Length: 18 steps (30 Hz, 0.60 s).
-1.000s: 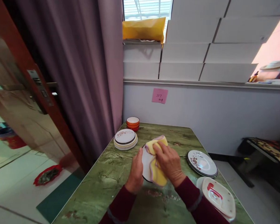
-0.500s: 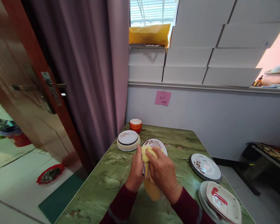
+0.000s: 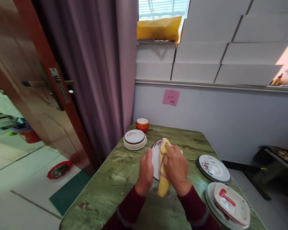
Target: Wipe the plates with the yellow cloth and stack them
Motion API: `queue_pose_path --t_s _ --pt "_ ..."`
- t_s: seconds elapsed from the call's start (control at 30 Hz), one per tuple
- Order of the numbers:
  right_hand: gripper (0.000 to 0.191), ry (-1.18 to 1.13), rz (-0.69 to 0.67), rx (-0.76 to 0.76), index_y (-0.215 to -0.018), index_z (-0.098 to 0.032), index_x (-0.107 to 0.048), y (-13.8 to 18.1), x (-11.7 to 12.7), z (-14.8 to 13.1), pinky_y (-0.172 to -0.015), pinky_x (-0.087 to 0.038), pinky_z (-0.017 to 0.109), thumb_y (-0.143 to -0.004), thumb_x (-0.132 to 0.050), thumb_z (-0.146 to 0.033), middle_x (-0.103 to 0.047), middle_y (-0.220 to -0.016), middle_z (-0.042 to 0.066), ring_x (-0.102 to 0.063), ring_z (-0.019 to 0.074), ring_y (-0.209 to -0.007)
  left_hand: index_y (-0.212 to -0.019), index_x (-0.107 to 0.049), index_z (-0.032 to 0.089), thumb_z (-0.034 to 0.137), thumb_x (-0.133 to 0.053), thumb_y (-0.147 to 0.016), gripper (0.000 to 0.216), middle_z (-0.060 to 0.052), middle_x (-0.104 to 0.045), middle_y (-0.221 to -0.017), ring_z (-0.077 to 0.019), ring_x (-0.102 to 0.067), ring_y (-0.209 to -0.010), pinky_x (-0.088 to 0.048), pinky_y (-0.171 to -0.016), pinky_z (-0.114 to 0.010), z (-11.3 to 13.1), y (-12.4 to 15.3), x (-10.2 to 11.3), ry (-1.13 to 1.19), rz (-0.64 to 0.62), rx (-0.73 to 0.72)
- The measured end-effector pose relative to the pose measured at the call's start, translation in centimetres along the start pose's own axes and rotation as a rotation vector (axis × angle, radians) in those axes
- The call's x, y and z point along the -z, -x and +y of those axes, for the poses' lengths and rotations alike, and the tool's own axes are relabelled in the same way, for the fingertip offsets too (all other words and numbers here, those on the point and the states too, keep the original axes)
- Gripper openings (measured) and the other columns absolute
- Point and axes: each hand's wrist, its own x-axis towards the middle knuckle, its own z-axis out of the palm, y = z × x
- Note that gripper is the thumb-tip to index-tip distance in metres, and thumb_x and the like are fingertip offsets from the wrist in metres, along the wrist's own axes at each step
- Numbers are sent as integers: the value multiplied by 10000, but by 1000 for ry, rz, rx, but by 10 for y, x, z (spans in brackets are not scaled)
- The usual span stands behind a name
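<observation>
My left hand (image 3: pixel 146 171) grips the left rim of a white patterned plate (image 3: pixel 156 157), holding it tilted above the green marble table (image 3: pixel 105 188). My right hand (image 3: pixel 176 167) presses a yellow cloth with purple edging (image 3: pixel 163 185) against the plate's face, fingers closed on the cloth. The cloth hangs down below the plate. Most of the plate is hidden behind the cloth and my right hand.
A stack of small plates (image 3: pixel 134 139) and stacked orange bowls (image 3: pixel 142 124) sit at the table's far left. Patterned plates (image 3: pixel 214 168) lie on the right, and a red-marked square dish (image 3: pixel 231 204) tops another plate stack near right. A curtain and an open door stand left.
The cloth has swept from the plate's left part back up over its face, and the plate is now tilted more upright. The view has shifted slightly left.
</observation>
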Motion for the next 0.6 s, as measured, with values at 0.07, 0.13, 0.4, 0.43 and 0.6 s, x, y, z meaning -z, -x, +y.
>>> queue_pose_path --t_s 0.07,0.13,0.4,0.43,0.6 --pt "384 -87 27 88 -1234 -252 -636 -2 2 -6 -685 -447 293 -891 -521 -124 -641 -1157 102 -624 229 -946 -789 -733 145 613 -629 -825 480 -61 -712 -677 -210 -645 -686 -509 -654 -294 -2 -1 1 -76 -60 -3" --pt "332 -179 16 254 -1159 -248 -661 5 2 -10 -779 -458 302 -885 -525 -118 -632 -1183 96 -608 226 -1001 -766 -720 138 654 -589 -833 537 -62 -715 -692 -201 -640 -685 -510 -655 -290 -5 -5 5 -138 -76 9" --pt "284 -8 -397 316 -993 -299 -727 26 13 54 -700 -446 303 -860 -535 -139 -699 -1067 40 -667 221 -887 -976 -737 85 675 -674 -751 635 -125 -775 -843 -263 -726 -818 -567 -719 -320 -13 -21 27 89 15 100" --pt "297 50 -372 199 -1023 -288 -727 19 19 68 -646 -432 301 -854 -529 -146 -702 -1054 53 -672 219 -816 -996 -738 83 676 -671 -755 644 -125 -775 -838 -263 -727 -818 -566 -712 -315 -12 -21 29 67 13 95" --pt "443 -198 114 -13 -1299 -210 -553 -12 51 103 -689 -452 325 -872 -535 -325 -694 -1122 91 -662 227 -829 -1041 -744 101 507 -779 -737 509 -116 -778 -830 -242 -714 -706 -539 -608 -290 -2 -10 32 -139 -222 198"
